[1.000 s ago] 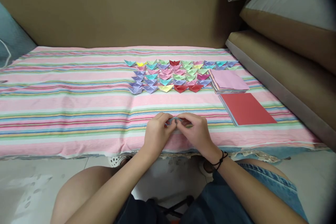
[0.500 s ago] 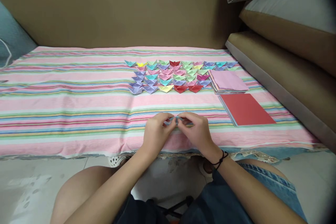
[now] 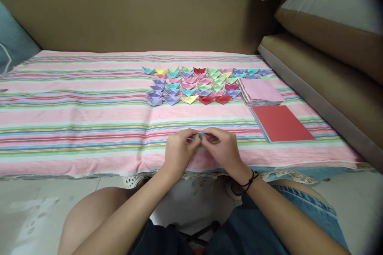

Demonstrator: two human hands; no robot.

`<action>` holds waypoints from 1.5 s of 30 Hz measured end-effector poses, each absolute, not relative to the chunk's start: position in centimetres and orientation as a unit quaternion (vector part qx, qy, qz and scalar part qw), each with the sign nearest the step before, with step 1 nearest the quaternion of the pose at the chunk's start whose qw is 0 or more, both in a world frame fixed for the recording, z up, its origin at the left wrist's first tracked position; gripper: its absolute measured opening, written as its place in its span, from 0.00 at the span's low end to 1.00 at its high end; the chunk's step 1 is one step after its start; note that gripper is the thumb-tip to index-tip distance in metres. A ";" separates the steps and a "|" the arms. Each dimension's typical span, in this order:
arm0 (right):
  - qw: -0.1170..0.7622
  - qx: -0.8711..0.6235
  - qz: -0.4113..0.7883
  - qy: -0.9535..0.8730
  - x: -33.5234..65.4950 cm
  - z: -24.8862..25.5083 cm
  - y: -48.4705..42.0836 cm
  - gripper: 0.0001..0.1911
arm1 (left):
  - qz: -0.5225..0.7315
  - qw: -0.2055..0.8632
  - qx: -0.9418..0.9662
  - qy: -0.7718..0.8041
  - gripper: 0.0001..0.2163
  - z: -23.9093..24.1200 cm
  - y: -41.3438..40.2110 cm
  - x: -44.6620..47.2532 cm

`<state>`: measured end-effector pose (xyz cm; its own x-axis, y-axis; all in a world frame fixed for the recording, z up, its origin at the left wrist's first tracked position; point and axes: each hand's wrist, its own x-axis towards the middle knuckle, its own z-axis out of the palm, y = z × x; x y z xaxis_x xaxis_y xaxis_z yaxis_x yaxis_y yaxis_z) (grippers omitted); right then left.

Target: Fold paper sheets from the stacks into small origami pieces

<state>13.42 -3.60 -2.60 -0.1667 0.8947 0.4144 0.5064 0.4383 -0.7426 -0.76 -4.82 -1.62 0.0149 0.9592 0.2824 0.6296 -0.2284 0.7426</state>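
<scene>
Head view, looking down past the knees.

Both hands meet near the front edge of the striped cloth (image 3: pixel 74 119), left of the red sheet stack (image 3: pixel 281 122) and slightly nearer the person than it.

- Left hand (image 3: pixel 178 152) and right hand (image 3: pixel 225 151) are both curled. Thumbs and forefingers are pinched tight from either side on one small folded paper piece (image 3: pixel 201 136).
- The piece is bluish-grey with a trace of red at the fingertips. The fingers hide most of it, so its shape is not readable.
- Cannot tell whether the piece rests on the cloth or is held just above it.
- A black band (image 3: pixel 250 181) sits on the right wrist.

Around the red sheet stack:

- Just beyond its far edge lies a pink-topped sheet stack (image 3: pixel 261 91). Cannot tell whether the two touch.
- Further left of that, well beyond the hands, are rows of folded paper shapes (image 3: pixel 203 85). They are purple, teal, pink, green, yellow and red, and packed close together.
- To the right are brown sofa cushions (image 3: pixel 329 75), with grey pillows (image 3: pixel 329 4) above them.

Judgement: the step in hand looks like a fine, late fold. The tips of both hands seem to be working the middle of the piece, either pressing a crease or easing the layers apart. Whatever fold follows calls for:

- a grip kept close to the crease
- even pressure from both sides
- small movements, so the thin paper neither tears nor skews
</scene>
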 end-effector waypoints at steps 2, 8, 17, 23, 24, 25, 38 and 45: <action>0.437 -0.489 0.247 -0.714 13.4 -2.6 -3.6 0.05 | 0.400 0.219 0.671 0.584 0.06 -1.5 -4.8 -0.8; 0.485 -0.509 0.267 -0.659 13.8 -2.7 -3.1 0.03 | 0.455 0.239 0.629 0.583 0.05 -1.6 -4.4 -1.3; 0.454 -0.447 0.212 -0.741 14.0 -3.2 -3.2 0.08 | 0.435 0.162 0.753 0.467 0.03 -1.9 -4.0 -1.5; 0.449 -0.421 0.230 -0.754 14.6 -2.9 -2.9 0.06 | 0.433 0.198 0.742 0.472 0.03 -2.3 -3.7 -2.0; 0.453 -0.413 0.243 -0.752 14.8 -2.8 -2.9 0.06 | 0.434 0.202 0.741 0.470 0.03 -2.4 -3.7 -2.0; 0.456 -0.404 0.252 -0.752 14.9 -2.8 -2.8 0.07 | 0.436 0.205 0.741 0.468 0.03 -2.5 -3.7 -2.1; 0.413 -0.337 0.228 -0.815 15.6 -2.5 -2.1 0.08 | 0.416 0.255 0.746 0.454 0.03 -2.6 -3.4 -2.3; 0.369 -0.366 0.201 -0.831 15.5 -2.5 -2.2 0.07 | 0.424 0.279 0.731 0.456 0.03 -2.5 -3.3 -2.0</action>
